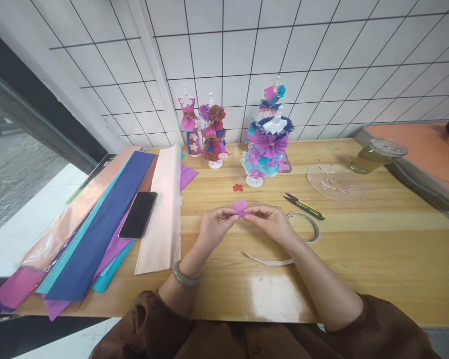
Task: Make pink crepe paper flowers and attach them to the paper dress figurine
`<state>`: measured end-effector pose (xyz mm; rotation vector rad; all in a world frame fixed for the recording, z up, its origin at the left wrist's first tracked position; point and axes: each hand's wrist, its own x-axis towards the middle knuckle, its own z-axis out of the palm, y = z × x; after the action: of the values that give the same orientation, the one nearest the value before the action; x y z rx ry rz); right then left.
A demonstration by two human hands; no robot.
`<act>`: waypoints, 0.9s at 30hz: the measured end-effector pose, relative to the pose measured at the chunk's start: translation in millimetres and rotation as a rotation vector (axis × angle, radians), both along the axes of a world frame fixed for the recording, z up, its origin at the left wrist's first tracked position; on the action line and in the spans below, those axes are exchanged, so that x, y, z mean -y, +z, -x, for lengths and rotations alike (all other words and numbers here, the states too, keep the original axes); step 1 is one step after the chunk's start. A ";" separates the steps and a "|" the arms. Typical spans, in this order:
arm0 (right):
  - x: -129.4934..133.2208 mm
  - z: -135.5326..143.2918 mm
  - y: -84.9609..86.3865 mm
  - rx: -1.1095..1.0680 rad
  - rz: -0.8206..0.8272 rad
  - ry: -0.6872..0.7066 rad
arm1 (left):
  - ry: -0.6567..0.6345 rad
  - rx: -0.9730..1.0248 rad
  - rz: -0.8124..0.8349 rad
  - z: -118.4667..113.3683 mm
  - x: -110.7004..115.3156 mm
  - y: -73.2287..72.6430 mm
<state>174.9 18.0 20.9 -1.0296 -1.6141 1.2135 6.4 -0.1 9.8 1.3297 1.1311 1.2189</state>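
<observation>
A small piece of purple crepe paper [239, 205] is pinched between my two hands above the wooden table. My left hand [216, 227] grips its left side with thumb and fingers, and my right hand [271, 223] grips its right side. Just beyond lies a red paper flower [238, 188]. To the right of my right hand are a roll of white tape [316, 230] and yellow-green thread snips [305, 206]. A loose strip of tape [264, 260] curves across the table below my right hand.
Folded crepe paper [103, 234] in several colours and a phone [138, 215] lie at left. Paper-dressed figures [271, 144] stand along the tiled wall. At right are a clear plate [312, 182] with small beads and a lidded cup [372, 158] of yellowish liquid.
</observation>
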 end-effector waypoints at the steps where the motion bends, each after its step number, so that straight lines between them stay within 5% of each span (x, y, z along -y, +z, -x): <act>1: -0.2 0.1 0.2 -0.015 -0.005 -0.001 | 0.005 -0.003 -0.002 -0.1 0.1 0.8; 20: 0.1 1.9 -2.6 -0.067 0.095 -0.057 | 0.026 0.033 -0.031 -1.2 -1.1 -3.7; 27: 1.6 3.4 -0.3 -0.065 0.063 -0.034 | -0.134 0.102 -0.063 -3.2 -1.6 -1.9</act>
<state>171.6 16.4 20.7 -1.0417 -1.5110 1.2688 9.6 1.5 7.8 1.3521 0.9233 1.2179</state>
